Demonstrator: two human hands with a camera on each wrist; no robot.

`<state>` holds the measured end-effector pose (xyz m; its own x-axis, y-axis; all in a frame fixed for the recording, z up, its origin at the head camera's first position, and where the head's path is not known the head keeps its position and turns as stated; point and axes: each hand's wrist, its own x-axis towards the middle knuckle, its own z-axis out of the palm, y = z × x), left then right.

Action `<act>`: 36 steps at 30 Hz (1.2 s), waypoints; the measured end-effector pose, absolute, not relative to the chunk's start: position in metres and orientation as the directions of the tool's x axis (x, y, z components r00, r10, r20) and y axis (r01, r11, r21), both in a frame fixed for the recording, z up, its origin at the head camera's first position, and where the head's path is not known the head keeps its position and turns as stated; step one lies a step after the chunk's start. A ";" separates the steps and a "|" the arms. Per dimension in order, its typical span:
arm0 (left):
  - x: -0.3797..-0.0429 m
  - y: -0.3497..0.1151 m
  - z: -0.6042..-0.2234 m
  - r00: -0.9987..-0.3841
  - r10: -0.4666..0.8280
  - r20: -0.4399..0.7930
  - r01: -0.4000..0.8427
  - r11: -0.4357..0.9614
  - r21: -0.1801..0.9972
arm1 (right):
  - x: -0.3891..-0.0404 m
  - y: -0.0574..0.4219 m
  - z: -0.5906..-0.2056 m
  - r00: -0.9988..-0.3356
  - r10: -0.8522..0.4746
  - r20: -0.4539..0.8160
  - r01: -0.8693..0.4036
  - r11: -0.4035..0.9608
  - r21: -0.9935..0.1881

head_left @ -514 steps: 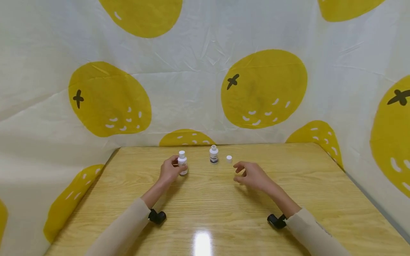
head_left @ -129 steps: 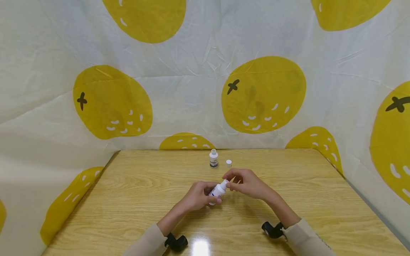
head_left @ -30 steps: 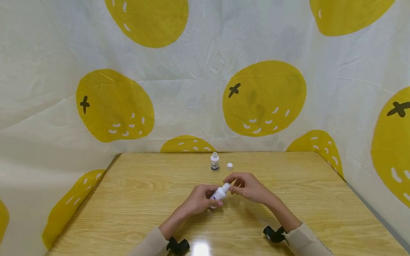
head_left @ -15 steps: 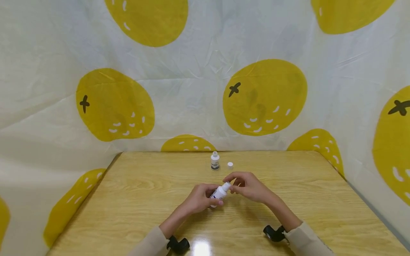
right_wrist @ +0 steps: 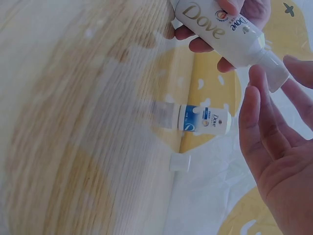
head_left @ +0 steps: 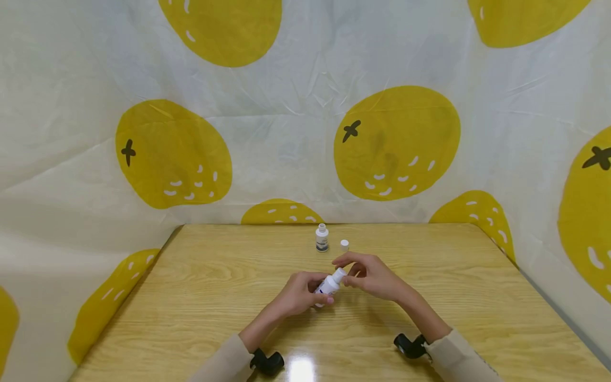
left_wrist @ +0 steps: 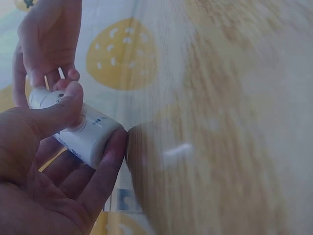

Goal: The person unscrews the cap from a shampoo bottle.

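Observation:
My left hand (head_left: 297, 294) grips a small white Dove bottle (head_left: 328, 286), held tilted just above the wooden table with its capped end up and to the right. The bottle's print shows in the right wrist view, and its base faces the table. My right hand (head_left: 377, 276) has its fingers and thumb around the white bottle cap (right_wrist: 275, 73), which sits on the bottle's neck. Farther back stands a second white Dove bottle (head_left: 322, 239) with a blue lower label and an uncovered neck. A loose white cap (head_left: 345, 244) lies just right of it.
The wooden table (head_left: 215, 281) runs back to a hanging white cloth (head_left: 281, 148) printed with yellow fruit. More of this cloth hangs along the left and right sides. Light glares on the table near its front edge.
Since the earliest frame, my left hand has brought the capped bottle from the left to the middle, and my right hand has come to its cap. Over the last second, both hands look almost still.

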<state>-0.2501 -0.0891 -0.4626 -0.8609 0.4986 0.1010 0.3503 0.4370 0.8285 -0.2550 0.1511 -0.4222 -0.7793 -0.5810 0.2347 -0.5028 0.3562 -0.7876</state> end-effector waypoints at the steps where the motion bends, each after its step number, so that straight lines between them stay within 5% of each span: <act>1: -0.250 -0.089 -0.463 -0.861 0.499 0.102 0.351 0.437 0.828 | -0.255 0.151 -0.422 -0.781 -0.579 0.235 -0.503 0.359 -0.786; 13: -0.250 -0.089 -0.466 -0.859 0.503 0.094 0.339 0.422 0.841 | -0.251 0.149 -0.422 -0.840 -0.494 0.223 -0.469 0.456 -0.757; 29: -0.250 -0.089 -0.465 -0.858 0.501 0.111 0.361 0.435 0.825 | -0.253 0.152 -0.420 -0.792 -0.569 0.222 -0.492 0.379 -0.783; 36: -0.250 -0.088 -0.465 -0.858 0.499 0.119 0.366 0.434 0.823 | -0.253 0.151 -0.419 -0.832 -0.512 0.214 -0.463 0.430 -0.775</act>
<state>-0.2502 -0.0882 -0.4655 -0.8583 0.4992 0.1190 0.3665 0.4338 0.8231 -0.2528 0.1512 -0.4190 -0.8321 -0.5118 0.2138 -0.4634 0.4297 -0.7750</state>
